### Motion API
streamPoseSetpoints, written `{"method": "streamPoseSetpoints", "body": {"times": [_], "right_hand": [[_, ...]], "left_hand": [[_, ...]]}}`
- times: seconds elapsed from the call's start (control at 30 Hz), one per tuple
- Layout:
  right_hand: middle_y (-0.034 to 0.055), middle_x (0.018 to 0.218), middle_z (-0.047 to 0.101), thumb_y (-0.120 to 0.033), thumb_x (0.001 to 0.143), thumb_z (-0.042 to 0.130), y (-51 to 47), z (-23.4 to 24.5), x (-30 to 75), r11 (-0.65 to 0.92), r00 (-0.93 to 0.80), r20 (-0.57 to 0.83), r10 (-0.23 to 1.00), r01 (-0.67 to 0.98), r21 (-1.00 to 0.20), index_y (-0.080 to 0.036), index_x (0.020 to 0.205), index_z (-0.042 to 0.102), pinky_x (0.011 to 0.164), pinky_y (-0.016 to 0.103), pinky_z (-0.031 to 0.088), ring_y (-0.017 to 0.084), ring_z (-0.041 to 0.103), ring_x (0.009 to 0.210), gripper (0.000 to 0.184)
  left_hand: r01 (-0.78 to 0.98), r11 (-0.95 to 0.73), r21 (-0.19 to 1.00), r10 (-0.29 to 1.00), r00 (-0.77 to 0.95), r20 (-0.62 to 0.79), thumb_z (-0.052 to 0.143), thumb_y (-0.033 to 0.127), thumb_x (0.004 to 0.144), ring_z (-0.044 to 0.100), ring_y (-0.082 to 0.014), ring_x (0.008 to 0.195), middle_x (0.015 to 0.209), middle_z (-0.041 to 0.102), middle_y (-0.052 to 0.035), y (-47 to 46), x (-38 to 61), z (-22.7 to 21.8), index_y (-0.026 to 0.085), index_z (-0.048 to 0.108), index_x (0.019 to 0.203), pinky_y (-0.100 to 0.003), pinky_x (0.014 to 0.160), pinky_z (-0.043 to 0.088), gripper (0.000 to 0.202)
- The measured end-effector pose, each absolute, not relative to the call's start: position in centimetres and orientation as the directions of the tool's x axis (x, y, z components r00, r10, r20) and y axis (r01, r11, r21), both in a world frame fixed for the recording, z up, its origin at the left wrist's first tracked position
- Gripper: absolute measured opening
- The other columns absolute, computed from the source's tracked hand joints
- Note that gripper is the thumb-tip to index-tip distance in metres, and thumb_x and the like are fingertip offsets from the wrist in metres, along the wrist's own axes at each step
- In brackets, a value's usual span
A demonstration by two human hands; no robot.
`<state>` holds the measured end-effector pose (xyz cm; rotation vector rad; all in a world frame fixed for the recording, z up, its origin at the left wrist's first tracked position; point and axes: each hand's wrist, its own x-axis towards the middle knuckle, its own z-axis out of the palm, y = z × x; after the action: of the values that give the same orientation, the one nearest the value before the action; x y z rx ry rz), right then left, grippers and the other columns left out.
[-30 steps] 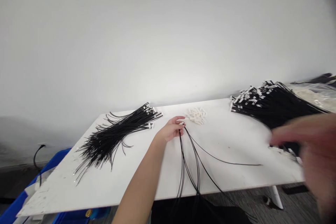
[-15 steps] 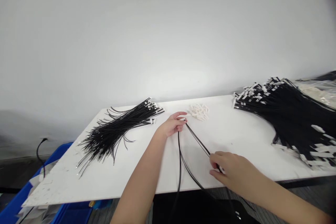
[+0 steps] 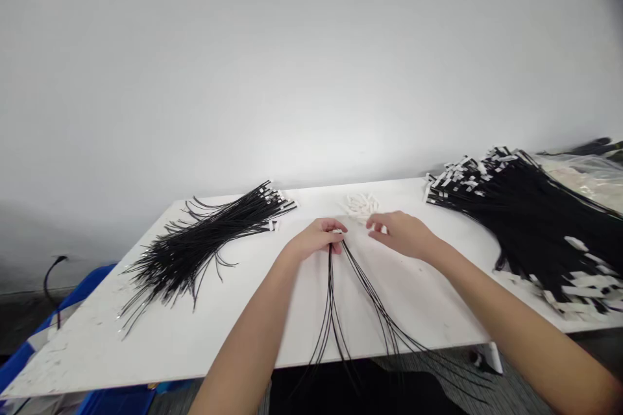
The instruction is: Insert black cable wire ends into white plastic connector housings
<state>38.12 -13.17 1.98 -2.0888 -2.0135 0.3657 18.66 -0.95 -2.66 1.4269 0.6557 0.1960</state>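
1. The white table [image 3: 146, 331] fills the lower half of the frame and everything sits on it.
2. The right edge has the big heap of black cables [image 3: 525, 220] with white tags on the ends.
3. Left of centre there's a thinner fan of black cables [image 3: 204, 240], lying well apart from the heap.
4. Dead centre, a few loose cables [image 3: 335, 298] run from the middle of the table down over its near edge.
5. The person's left hand [image 3: 316, 240] is pinching the top ends of those loose cables.
6. Their right hand [image 3: 402, 233] sits just beside it, fingers loosely curled. It's hard to tell if it's gripping anything.
7. A tiny pile of white connectors [image 3: 360, 204] sits just above both hands.
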Motion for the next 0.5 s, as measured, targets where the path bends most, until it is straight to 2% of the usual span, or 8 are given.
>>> {"method": "streamPoseSetpoints", "body": {"times": [0.07, 0.17, 0.3, 0.5], "right_hand": [[0.0009, 0.098, 0.062, -0.036, 0.086, 0.040, -10.1, 0.5, 37.7, -0.030, 0.060, 0.125, 0.990, 0.973, -0.230, -0.026, 0.101, 0.057, 0.060, 0.024, 0.034, 0.015, 0.057, 0.081, 0.024], [0.0026, 0.105, 0.058, -0.035, 0.087, 0.040, -7.7, -1.8, 37.1, -0.035, 0.055, 0.226, 0.973, 0.995, -0.092, -0.027, 0.112, 0.052, 0.057, 0.023, 0.032, 0.015, 0.056, 0.087, 0.029], [0.0028, 0.098, 0.058, -0.033, 0.090, 0.034, -7.3, -4.0, 37.3, 0.018, -0.027, 0.258, 0.966, 0.999, 0.039, -0.027, 0.102, 0.057, 0.052, 0.024, 0.026, 0.015, 0.054, 0.087, 0.027], [0.0040, 0.085, 0.059, -0.024, 0.092, 0.033, -7.2, -4.9, 38.3, 0.041, -0.074, 0.361, 0.930, 0.994, 0.099, -0.021, 0.091, 0.060, 0.054, 0.026, 0.022, 0.013, 0.051, 0.076, 0.027]], "left_hand": [[0.248, 0.203, 0.947, 0.486, 0.815, -0.317, 0.065, 0.034, 0.070, 0.059, -0.0138, 0.058, 0.063, 0.055, -0.0013, -0.9, 18.6, -2.3, 0.015, 0.060, 0.092, -0.033, 0.066, 0.049, 0.030], [0.256, 0.296, 0.920, 0.465, 0.803, -0.373, 0.062, 0.039, 0.071, 0.060, -0.0147, 0.054, 0.065, 0.053, -0.0008, -0.5, 18.8, -2.0, 0.014, 0.062, 0.087, -0.035, 0.064, 0.050, 0.030], [0.326, 0.322, 0.889, 0.416, 0.795, -0.442, 0.061, 0.039, 0.070, 0.059, -0.0154, 0.051, 0.062, 0.054, -0.0018, 0.0, 19.3, -2.2, 0.012, 0.062, 0.079, -0.037, 0.063, 0.050, 0.028], [0.290, 0.367, 0.884, 0.431, 0.789, -0.438, 0.060, 0.027, 0.068, 0.056, -0.0124, 0.049, 0.070, 0.056, -0.0016, 0.1, 19.6, -2.3, 0.014, 0.061, 0.079, -0.037, 0.063, 0.052, 0.017]]}}
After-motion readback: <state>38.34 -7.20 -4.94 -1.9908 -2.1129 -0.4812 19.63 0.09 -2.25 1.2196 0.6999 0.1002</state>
